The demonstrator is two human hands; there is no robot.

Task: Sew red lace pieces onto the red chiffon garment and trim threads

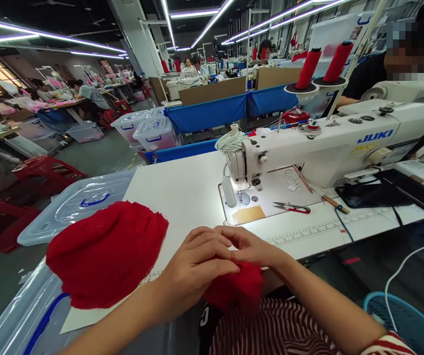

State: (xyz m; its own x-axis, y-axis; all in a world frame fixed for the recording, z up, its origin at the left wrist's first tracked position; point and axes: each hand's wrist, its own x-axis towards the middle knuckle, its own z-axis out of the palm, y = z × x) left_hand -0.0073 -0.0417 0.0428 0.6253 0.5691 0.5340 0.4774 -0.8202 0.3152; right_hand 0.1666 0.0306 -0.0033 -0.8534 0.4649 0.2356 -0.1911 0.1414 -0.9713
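Close to my body, at the front edge of the sewing table (182,182), a piece of red fabric (239,288) hangs bunched over my lap. My left hand (195,264) is closed on its upper edge, fingers curled over the top. Meeting it from the other side, my right hand (254,246) pinches the same fabric, and the fingertips of both hands overlap. Most of the gripped edge is hidden behind the fingers. To the left lies a larger heap of red fabric (108,256), partly on the table's left end. Beyond my hands stands a white sewing machine (319,148).
Red-handled thread snips (292,207) and a wooden-handled tool (321,191) lie by the machine. Red thread cones (309,69) stand behind it. A clear lidded bin (82,202) sits left, a blue basket (400,315) low right. A co-worker (367,74) sits at the upper right.
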